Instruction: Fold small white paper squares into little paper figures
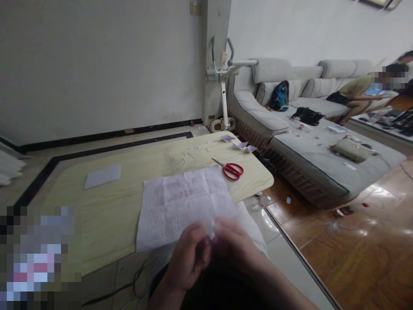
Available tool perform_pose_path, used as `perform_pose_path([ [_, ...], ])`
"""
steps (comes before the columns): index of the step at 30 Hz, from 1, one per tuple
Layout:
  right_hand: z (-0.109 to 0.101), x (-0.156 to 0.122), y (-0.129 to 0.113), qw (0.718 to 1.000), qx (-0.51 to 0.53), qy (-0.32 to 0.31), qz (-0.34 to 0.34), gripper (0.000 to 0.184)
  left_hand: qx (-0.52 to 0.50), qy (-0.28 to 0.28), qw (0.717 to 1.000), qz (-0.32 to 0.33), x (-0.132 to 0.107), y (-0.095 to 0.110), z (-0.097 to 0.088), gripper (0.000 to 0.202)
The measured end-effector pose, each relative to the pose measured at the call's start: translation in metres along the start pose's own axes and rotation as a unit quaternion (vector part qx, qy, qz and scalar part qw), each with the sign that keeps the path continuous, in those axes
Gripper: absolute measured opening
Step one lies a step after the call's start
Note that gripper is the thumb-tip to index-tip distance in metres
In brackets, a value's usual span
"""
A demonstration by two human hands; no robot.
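Observation:
My left hand (192,254) and my right hand (237,241) meet in front of my body at the table's near edge. Both are closed, fingertips together, around a small white piece of paper (211,231), blurred by motion and mostly hidden by the fingers. Just beyond them a large creased printed sheet (183,202) lies spread on the table. Red-handled scissors (232,171) rest past its far right corner, with their tip pointing away to the left. Small folded paper pieces (240,146) stand at the table's far right end.
The pale yellow table (106,219) carries a light paper square (102,176) at left and thin clear strips (183,157) at the back. Beyond stand a white exercise machine (223,86) and a grey sofa (309,159) with bags. A person (355,88) sits on the sofa.

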State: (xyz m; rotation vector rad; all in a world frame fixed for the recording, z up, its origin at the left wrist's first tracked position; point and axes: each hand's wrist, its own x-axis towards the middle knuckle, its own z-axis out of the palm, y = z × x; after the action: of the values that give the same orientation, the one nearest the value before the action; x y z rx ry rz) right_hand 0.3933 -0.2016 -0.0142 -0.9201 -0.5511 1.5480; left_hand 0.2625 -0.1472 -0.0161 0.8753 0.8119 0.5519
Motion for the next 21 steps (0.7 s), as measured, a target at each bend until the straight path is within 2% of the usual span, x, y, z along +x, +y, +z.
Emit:
perform_pose_path([
  [3,-0.003,-0.002,-0.005,0.988,-0.148,0.016,-0.05,0.038,0.158,0.011,0.983,0.089,-0.005,0.008,-0.003,0.038],
  [6,-0.007,-0.002,-0.008,0.944,-0.309,0.033,-0.115,0.045,0.329,0.029,0.925,0.189,-0.007,0.011,-0.006,0.038],
  [8,-0.008,-0.002,-0.009,0.919,-0.364,0.043,-0.143,0.047,0.386,0.04,0.892,0.233,-0.008,0.011,-0.008,0.039],
  [9,-0.008,-0.003,-0.01,0.916,-0.371,0.04,-0.147,0.048,0.395,0.037,0.886,0.241,-0.008,0.011,-0.008,0.039],
  [11,-0.006,-0.004,-0.011,0.927,-0.348,0.017,-0.137,0.047,0.368,0.013,0.903,0.22,-0.008,0.009,-0.009,0.038],
  [13,-0.005,-0.005,-0.013,0.945,-0.301,-0.01,-0.123,0.047,0.294,-0.017,0.943,0.156,-0.007,0.006,-0.008,0.039],
  [16,-0.004,-0.004,-0.013,0.965,-0.241,-0.031,-0.1,0.046,0.182,-0.014,0.981,0.069,-0.004,0.001,-0.006,0.04],
  [18,-0.006,-0.002,-0.011,0.969,-0.231,-0.028,-0.087,0.045,0.189,0.008,0.978,0.084,-0.002,0.0,-0.006,0.039],
  [19,-0.007,0.0,-0.01,0.966,-0.242,-0.022,-0.09,0.046,0.223,0.015,0.968,0.114,-0.002,0.001,-0.006,0.039],
  [21,-0.01,0.001,-0.008,0.948,-0.297,-0.001,-0.116,0.045,0.314,0.028,0.929,0.194,-0.002,0.004,-0.007,0.037],
])
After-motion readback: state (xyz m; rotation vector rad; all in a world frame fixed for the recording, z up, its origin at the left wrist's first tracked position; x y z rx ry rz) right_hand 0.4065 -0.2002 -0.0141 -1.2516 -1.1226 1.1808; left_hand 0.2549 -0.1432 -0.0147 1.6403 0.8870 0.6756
